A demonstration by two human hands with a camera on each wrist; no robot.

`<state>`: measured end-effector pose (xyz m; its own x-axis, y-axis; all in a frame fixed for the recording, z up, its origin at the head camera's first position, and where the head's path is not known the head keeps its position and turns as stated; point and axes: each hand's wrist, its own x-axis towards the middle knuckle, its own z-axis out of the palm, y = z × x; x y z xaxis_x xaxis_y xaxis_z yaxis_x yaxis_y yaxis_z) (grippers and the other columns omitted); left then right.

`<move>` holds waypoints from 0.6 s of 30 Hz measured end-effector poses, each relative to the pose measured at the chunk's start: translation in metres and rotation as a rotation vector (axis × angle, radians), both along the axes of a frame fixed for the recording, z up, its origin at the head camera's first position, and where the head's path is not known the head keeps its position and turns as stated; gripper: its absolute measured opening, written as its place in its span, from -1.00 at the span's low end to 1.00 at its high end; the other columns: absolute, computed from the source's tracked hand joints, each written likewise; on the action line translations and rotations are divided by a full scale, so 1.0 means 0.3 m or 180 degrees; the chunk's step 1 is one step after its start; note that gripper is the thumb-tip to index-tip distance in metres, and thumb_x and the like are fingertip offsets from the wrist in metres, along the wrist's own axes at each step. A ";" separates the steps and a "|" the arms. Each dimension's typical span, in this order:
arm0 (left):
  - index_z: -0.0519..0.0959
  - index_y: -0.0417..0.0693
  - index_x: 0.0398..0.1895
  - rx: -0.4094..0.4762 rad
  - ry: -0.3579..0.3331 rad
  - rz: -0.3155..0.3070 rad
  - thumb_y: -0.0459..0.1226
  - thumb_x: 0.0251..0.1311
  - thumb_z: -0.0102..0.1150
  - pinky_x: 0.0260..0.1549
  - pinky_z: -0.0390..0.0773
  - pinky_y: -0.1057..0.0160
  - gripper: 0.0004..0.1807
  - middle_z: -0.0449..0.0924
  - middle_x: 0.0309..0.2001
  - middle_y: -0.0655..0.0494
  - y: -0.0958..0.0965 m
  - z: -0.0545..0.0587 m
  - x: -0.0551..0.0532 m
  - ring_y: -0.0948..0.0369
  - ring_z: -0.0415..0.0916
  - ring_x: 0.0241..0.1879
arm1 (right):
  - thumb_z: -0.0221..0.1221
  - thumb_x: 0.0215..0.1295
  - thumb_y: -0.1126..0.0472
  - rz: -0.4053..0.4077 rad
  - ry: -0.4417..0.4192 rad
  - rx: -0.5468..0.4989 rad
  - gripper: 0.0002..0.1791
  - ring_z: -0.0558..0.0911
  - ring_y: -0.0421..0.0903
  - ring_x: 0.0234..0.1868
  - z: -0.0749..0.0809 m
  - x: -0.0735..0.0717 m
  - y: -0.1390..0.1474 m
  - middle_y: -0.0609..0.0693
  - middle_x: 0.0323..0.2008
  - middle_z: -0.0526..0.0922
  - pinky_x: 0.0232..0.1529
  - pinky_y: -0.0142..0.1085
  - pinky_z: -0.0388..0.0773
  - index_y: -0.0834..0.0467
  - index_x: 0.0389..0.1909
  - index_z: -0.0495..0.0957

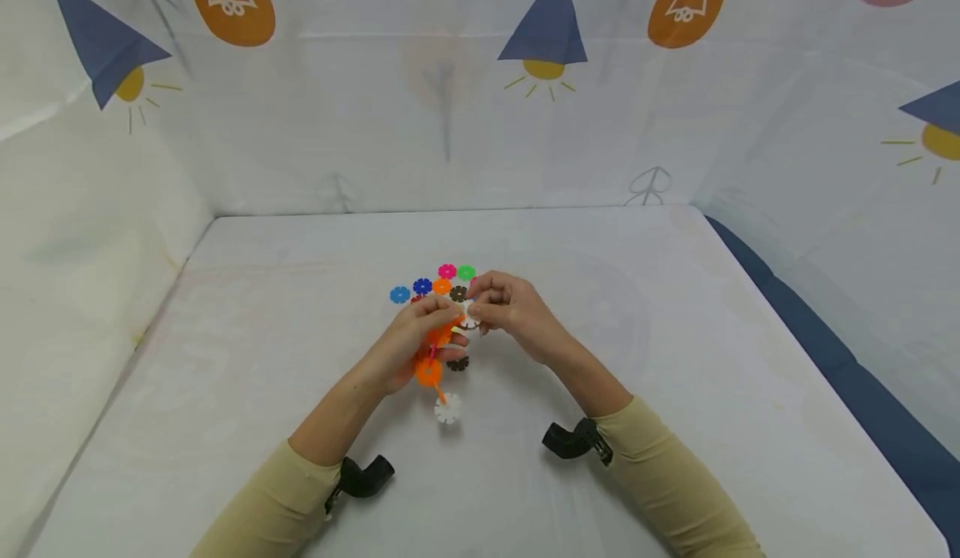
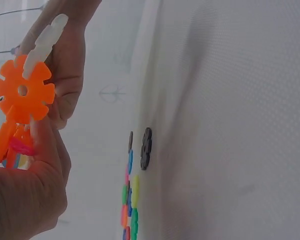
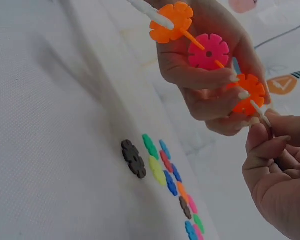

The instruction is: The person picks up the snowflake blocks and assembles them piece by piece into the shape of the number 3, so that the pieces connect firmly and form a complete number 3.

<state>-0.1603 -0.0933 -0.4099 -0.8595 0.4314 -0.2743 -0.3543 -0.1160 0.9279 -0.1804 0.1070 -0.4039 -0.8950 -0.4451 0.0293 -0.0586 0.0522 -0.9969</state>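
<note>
My left hand (image 1: 396,348) grips a chain of flower-shaped interlocking discs. In the right wrist view the chain runs from an orange disc (image 3: 249,92) at the fingertips, through a pink disc (image 3: 209,52), to another orange disc (image 3: 171,22). A white disc (image 1: 447,409) hangs from its lower end. With thumb and fingers, my right hand (image 1: 517,312) pinches a second white disc (image 3: 261,116), seen edge-on against the upper orange disc. Whether it sits in a slot there I cannot tell. Fingers partly cover this joint.
Several loose discs lie flat on the white table (image 1: 300,316) beyond the hands, among them a light blue disc (image 1: 400,294), a green disc (image 1: 466,273) and a pink disc (image 1: 447,271). A dark brown disc (image 1: 458,364) lies nearer, beneath the left hand. Printed white fabric (image 1: 337,124) surrounds the table.
</note>
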 end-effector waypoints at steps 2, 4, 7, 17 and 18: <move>0.43 -0.12 -0.10 -0.0070 0.0010 0.0027 -0.16 0.46 0.02 -0.32 0.70 0.37 -0.80 0.47 -0.15 0.01 0.002 0.000 0.001 0.23 0.59 -0.35 | 0.19 0.34 0.31 0.0039 -0.0014 0.0036 -0.76 0.56 -0.13 -0.48 -0.004 0.000 -0.004 0.18 -0.42 0.62 -0.29 -0.31 0.65 0.32 -0.03 0.47; 0.44 -0.12 -0.11 -0.0141 0.0027 0.0090 -0.16 0.45 0.04 -0.37 0.67 0.41 -0.81 0.48 -0.20 0.02 0.002 0.002 0.001 0.26 0.56 -0.41 | 0.18 0.36 0.29 0.0083 -0.0029 0.0059 -0.79 0.57 -0.11 -0.46 -0.006 0.000 -0.008 0.18 -0.39 0.62 -0.27 -0.26 0.67 0.28 -0.05 0.48; 0.44 -0.10 -0.12 -0.0197 0.0042 0.0244 -0.17 0.43 0.07 -0.40 0.65 0.43 -0.82 0.48 -0.29 0.05 -0.002 0.008 0.001 0.27 0.52 -0.44 | 0.16 0.40 0.24 0.0090 -0.0056 0.0110 -0.80 0.60 -0.07 -0.43 -0.009 -0.003 -0.009 0.11 -0.37 0.62 -0.22 -0.16 0.68 0.26 -0.06 0.49; 0.45 -0.08 -0.17 -0.0040 -0.0014 0.0571 -0.18 0.42 0.08 -0.43 0.64 0.46 -0.85 0.46 -0.41 0.12 -0.024 0.025 -0.012 0.30 0.48 -0.48 | 0.22 0.24 0.28 0.0177 0.0349 0.1469 -0.72 0.61 0.05 -0.19 -0.062 -0.013 -0.010 0.10 -0.18 0.68 -0.18 -0.20 0.60 0.24 -0.03 0.60; 0.45 -0.08 -0.17 -0.0034 -0.0020 0.0583 -0.18 0.42 0.08 -0.43 0.64 0.46 -0.85 0.47 -0.42 0.12 -0.027 0.025 -0.013 0.30 0.48 -0.49 | 0.25 0.21 0.26 0.0273 0.0466 0.1731 -0.71 0.60 -0.03 -0.18 -0.071 -0.012 -0.017 0.05 -0.17 0.67 -0.17 -0.24 0.59 0.19 -0.03 0.60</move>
